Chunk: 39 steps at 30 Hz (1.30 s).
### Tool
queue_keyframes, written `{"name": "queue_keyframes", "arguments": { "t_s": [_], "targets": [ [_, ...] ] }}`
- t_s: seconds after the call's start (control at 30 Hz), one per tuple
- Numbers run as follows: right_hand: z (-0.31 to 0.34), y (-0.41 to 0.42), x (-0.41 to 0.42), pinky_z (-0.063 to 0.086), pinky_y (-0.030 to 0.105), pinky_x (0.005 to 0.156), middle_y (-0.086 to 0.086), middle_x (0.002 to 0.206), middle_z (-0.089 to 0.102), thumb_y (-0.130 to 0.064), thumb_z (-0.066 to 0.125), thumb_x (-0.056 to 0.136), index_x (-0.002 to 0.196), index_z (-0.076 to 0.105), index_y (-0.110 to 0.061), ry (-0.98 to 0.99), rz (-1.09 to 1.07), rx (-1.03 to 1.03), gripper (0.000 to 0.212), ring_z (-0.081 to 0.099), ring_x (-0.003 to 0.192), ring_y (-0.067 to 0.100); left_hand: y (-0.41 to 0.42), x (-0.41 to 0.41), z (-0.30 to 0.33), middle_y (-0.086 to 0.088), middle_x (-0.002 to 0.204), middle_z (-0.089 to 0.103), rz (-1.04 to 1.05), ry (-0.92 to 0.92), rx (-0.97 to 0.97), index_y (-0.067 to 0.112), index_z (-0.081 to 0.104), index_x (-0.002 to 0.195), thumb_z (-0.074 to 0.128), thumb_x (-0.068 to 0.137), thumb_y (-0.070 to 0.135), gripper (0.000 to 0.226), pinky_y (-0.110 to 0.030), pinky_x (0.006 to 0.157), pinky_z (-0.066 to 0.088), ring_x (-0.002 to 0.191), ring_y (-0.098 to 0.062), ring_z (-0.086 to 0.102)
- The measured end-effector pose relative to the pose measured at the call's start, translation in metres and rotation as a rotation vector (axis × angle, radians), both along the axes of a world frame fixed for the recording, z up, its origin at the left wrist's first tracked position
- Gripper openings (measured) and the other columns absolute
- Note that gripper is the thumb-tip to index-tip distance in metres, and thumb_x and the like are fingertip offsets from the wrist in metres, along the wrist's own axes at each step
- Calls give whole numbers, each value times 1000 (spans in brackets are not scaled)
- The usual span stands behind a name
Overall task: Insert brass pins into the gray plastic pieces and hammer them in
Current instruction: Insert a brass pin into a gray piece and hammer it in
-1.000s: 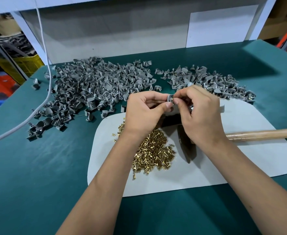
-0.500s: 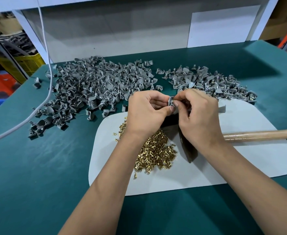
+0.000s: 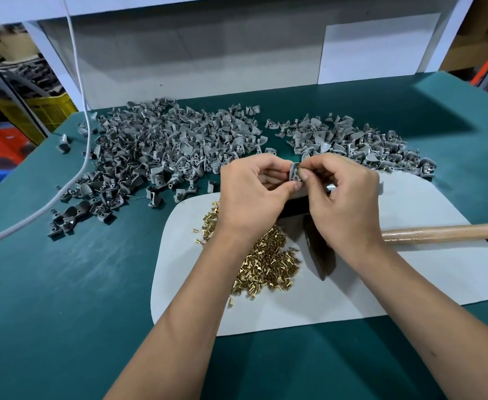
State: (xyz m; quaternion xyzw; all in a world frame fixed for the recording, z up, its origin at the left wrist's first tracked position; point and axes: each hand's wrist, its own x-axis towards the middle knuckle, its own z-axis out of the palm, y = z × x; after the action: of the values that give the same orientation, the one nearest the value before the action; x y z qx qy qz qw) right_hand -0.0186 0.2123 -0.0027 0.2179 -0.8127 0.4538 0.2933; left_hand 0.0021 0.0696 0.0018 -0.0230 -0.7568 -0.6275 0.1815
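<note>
Left hand (image 3: 254,194) pinches a gray piece (image 3: 294,174); right fingers (image 3: 304,175) pinch at its hole, pin hidden; it could slip and drop.

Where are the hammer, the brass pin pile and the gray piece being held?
hammer (image 3: 444,232): head view, on its wooden handle.
brass pin pile (image 3: 265,264): head view, middle of the heap.
gray piece (image 3: 294,174): head view, its face between the fingertips.

Even overhead light fills the bench, bright without glare; soft shadows fall beneath the forearms onto the white mat (image 3: 410,284), and a broad darker band crosses the far green table (image 3: 49,298). Wide-angle distortion bows the table's edges and the white frame post (image 3: 450,33) at the corners; the yellow crate (image 3: 46,111) at left is blurred.
</note>
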Motion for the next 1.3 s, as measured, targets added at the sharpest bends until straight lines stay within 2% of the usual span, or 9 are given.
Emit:
{"name": "queue_keyframes", "arguments": {
  "t_s": [0.2, 0.4, 0.47, 0.63, 0.77, 0.9, 1.07, 1.2, 1.3],
  "targets": [
    [2, 3, -3, 46, 10, 81, 0, 93, 73, -3, 65, 94, 99, 77, -7, 49, 60, 50, 13, 65, 86, 8, -2, -1, -1, -3, 80, 78, 40, 35, 0, 10, 78, 88, 88, 71, -4, 25, -36, 76, 64, 76, -22, 77],
    [5, 18, -8, 54, 28, 85, 0, 96, 74, -6, 61, 99, 104, 77, -7, -32, 153, 80, 17, 68, 92, 12, -5, -3, -3, -1, 84, 78, 101, 12, -80, 15, 76, 94, 91, 70, 3, 31, -38, 79, 64, 81, -19, 76],
    [12, 30, -12, 55, 33, 76, -2, 88, 75, -11, 63, 99, 97, 78, -9, -102, 199, 112, 14, 68, 82, 12, -6, -4, -3, 2, 84, 77, 134, -11, -113, 23, 72, 95, 92, 70, 7, 36, -34, 80, 63, 81, -13, 75],
    [34, 67, -23, 41, 11, 55, -13, 66, 70, -36, 79, 84, 75, 76, -29, -449, 369, 562, 12, 60, 58, 0, -18, -6, -3, 14, 92, 74, 149, -21, -333, 21, 76, 102, 83, 84, 16, 21, -33, 88, 60, 90, -3, 71],
    [28, 74, -19, 48, 19, 61, -21, 75, 67, -43, 92, 66, 81, 70, -34, -585, 381, 899, 28, 61, 69, 0, -24, -6, -4, 20, 98, 69, 131, 29, -522, 22, 81, 97, 78, 89, 18, 10, -33, 102, 46, 109, -11, 58],
    [29, 71, -15, 50, 27, 67, -17, 77, 65, -40, 85, 79, 82, 64, -33, -560, 367, 971, 22, 60, 72, 2, -27, -7, -8, 8, 114, 72, 103, 5, -529, 24, 81, 96, 77, 90, 19, 10, -29, 110, 32, 124, -15, 46],
    [44, 76, -13, 53, 39, 69, -4, 75, 70, -22, 66, 97, 91, 65, -20, -716, 472, 618, 7, 61, 65, 9, -29, -8, -9, 7, 119, 71, 106, -43, -478, 24, 80, 98, 82, 85, 19, 14, -35, 114, 35, 125, -16, 50],
    [52, 66, -17, 37, 18, 55, -17, 62, 57, -31, 53, 103, 94, 66, -18, -500, 382, 423, 21, 47, 56, 3, -27, -10, -9, 2, 113, 73, 78, -68, -375, 18, 77, 85, 82, 82, 9, 11, -39, 109, 45, 113, -9, 65],
    [53, 48, -18, 46, 28, 66, -12, 73, 65, -32, 49, 106, 90, 65, -19, -342, 265, 515, 26, 58, 66, 6, -26, -11, -9, -1, 113, 72, 71, -82, -367, 16, 76, 82, 81, 83, 7, 11, -41, 108, 46, 112, -11, 66]
  ]
}}
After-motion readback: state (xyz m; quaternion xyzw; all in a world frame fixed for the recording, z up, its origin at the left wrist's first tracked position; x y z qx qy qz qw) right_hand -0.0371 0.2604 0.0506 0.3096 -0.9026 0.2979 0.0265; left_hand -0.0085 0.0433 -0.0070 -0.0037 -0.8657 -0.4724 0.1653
